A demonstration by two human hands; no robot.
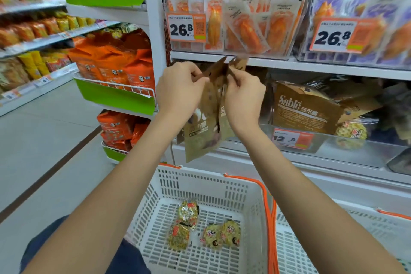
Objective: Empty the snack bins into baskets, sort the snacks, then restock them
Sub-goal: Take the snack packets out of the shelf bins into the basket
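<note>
Nearest the camera, a white slotted basket (249, 187) with orange handles stands on the floor below the raised forearms; four round yellow-green wrapped snacks (205, 227) lie on its base, two at the left and two just beside each other at the right. A second white basket (378, 224) stands touching its right side, only partly in view. Above the first basket, both hands are raised in front of the shelving. The left hand (179, 89) pinches the top edge of a brown snack pouch (202, 131) between curled fingers and thumb. The right hand (243, 95) likewise pinches the upper edge of a brown pouch with its fingers curled; the pouches overlap, and how many are held cannot be told. The pouches hang down from the hands, tilted, above the far rim of the basket. Farther right, on the lower shelf, a clear bin (333, 144) with an orange 12.8 price tag (292, 138) holds more brown pouches marked "Sablé" (304, 111) and one round yellow-green snack at its right. On the shelf above, clear bins carry white-and-orange sachets (240, 24) and orange 26.8 price tags (186, 26). To the far left, wire racks with green fronts (115, 98) hold orange bags (115, 62).
</note>
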